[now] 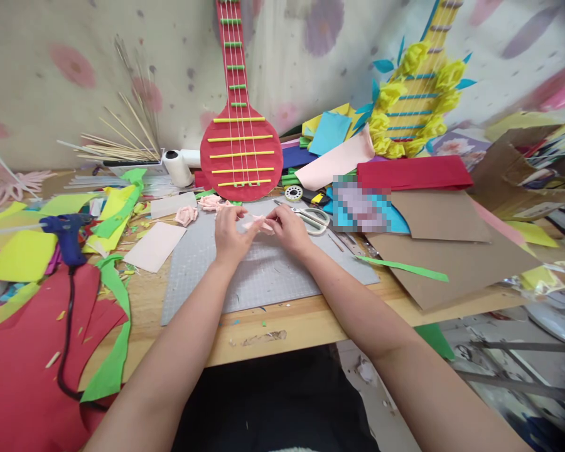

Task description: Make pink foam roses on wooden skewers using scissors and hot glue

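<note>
Head view: the left hand [229, 233] and the right hand [289, 230] meet over the grey cutting mat [263, 276] on the bench [282, 323]. Both sets of fingers are pinched on a small pink paper piece [258, 222], held between the hands just above the mat. Scissors [313, 217] lie just beside the right hand. Two finished pink paper roses [187, 215] rest near the left hand. A blue glue gun [68, 233] lies well apart, at left.
</note>
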The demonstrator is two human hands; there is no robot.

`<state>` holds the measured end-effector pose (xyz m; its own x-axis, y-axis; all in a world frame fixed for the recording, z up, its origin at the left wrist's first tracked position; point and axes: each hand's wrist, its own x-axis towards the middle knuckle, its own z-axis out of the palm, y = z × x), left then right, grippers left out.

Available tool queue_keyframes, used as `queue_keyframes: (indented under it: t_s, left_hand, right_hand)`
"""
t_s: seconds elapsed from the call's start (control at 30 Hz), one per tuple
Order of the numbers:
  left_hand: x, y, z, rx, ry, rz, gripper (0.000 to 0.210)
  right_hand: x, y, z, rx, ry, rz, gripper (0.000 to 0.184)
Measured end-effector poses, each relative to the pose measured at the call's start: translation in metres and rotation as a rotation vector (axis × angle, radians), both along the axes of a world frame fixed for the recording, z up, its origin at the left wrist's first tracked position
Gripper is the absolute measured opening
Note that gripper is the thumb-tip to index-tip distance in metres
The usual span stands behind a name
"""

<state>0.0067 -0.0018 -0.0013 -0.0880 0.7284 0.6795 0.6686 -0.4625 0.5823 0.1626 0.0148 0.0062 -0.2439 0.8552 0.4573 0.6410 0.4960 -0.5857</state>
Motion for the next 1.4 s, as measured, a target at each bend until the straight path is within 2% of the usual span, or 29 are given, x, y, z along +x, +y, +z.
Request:
queue_keyframes:
  t_s: [0.07, 0.13, 0.2, 0.27, 0.47, 0.57, 0.67, 0.77, 0.83, 0.93, 1.1, 1.23, 1.4]
  left_hand:
    - [0.006, -0.003, 0.001, -0.026, 0.106, 0.008, 0.021]
    - [0.011, -0.004, 0.000, -0.079, 0.157, 0.024, 0.012]
    - [0.015, -0.004, -0.002, -0.127, 0.156, 0.050, 0.004]
    - [0.016, -0.005, -0.003, -0.150, 0.138, 0.080, 0.005]
    - [0.016, -0.005, -0.005, -0.094, 0.101, 0.184, 0.009]
    - [0.015, -0.003, -0.006, -0.037, 0.113, 0.156, 0.010]
    - [0.013, -0.003, -0.006, 0.041, 0.096, 0.068, 0.009]
    - [0.011, -0.004, -0.005, 0.090, 0.074, -0.002, 0.007]
    - [0.011, -0.005, -0.004, 0.100, 0.072, 0.014, 0.006]
    - [0.012, -0.006, -0.004, 0.100, 0.089, 0.034, 0.008]
    - [0.013, -0.005, -0.006, 0.097, 0.060, -0.041, 0.014]
    - [0.014, -0.003, -0.008, 0.090, -0.018, -0.005, 0.010]
    - [0.016, -0.004, -0.006, -0.018, -0.050, 0.034, 0.007]
  right_hand:
    - [-0.001, 0.000, -0.002, 0.016, -0.009, -0.041, 0.009]
    - [-0.002, 0.000, -0.003, 0.043, -0.015, -0.061, 0.010]
    - [-0.004, -0.001, -0.005, 0.064, -0.005, -0.067, 0.011]
    - [-0.006, -0.002, -0.005, 0.065, 0.027, -0.064, 0.012]
    - [-0.014, -0.003, -0.006, -0.026, 0.263, 0.011, 0.013]
    - [-0.013, 0.001, -0.007, -0.118, 0.394, 0.051, 0.017]
    - [-0.010, 0.005, -0.009, -0.200, 0.485, 0.071, 0.019]
    - [-0.007, 0.007, -0.010, -0.252, 0.502, 0.071, 0.017]
    - [-0.007, 0.007, -0.010, -0.269, 0.497, 0.067, 0.018]
    - [-0.008, 0.005, -0.009, -0.271, 0.495, 0.055, 0.021]
    - [-0.009, 0.005, -0.009, -0.288, 0.528, 0.094, 0.023]
    - [-0.010, 0.008, -0.012, -0.277, 0.586, 0.117, 0.026]
    - [-0.012, 0.006, -0.012, -0.197, 0.508, 0.052, 0.027]
